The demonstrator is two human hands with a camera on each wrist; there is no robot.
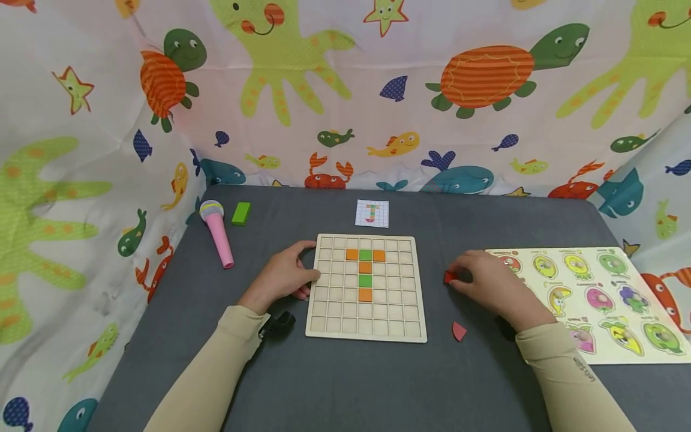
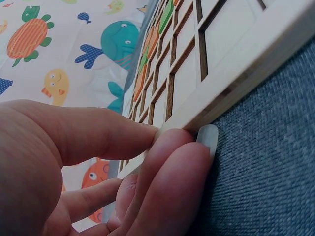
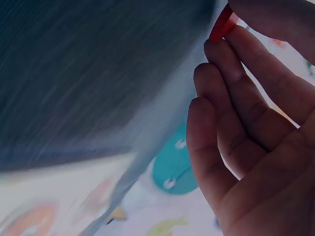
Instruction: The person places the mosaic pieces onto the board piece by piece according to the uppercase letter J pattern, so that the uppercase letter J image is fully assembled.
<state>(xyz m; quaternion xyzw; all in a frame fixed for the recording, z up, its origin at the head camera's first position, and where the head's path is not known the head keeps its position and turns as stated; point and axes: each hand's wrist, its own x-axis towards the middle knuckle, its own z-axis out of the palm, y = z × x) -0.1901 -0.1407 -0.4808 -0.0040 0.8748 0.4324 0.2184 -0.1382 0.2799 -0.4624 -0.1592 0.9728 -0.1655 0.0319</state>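
A wooden grid board (image 1: 335,327) lies in the middle of the table. Orange and green square tiles (image 1: 365,280) fill several of its cells in a T shape. At the board's left edge, my left hand (image 1: 283,271) pinches the rim between thumb and fingers; the left wrist view shows the thumb on the rim (image 2: 197,105) and fingertips against its side. Right of the board, my right hand (image 1: 483,282) pinches a small red piece (image 3: 224,23) between thumb and fingertips, its full shape hidden. A red rounded-wedge piece (image 1: 459,331) lies on the table below that hand.
Behind the board lies a small card (image 1: 372,213) with a J-shaped coloured pattern. A pink toy microphone (image 1: 218,234) and a green block (image 1: 241,213) lie at the back left. On the right, a fruit picture board (image 1: 583,258) extends under my right forearm. Patterned curtains surround the table.
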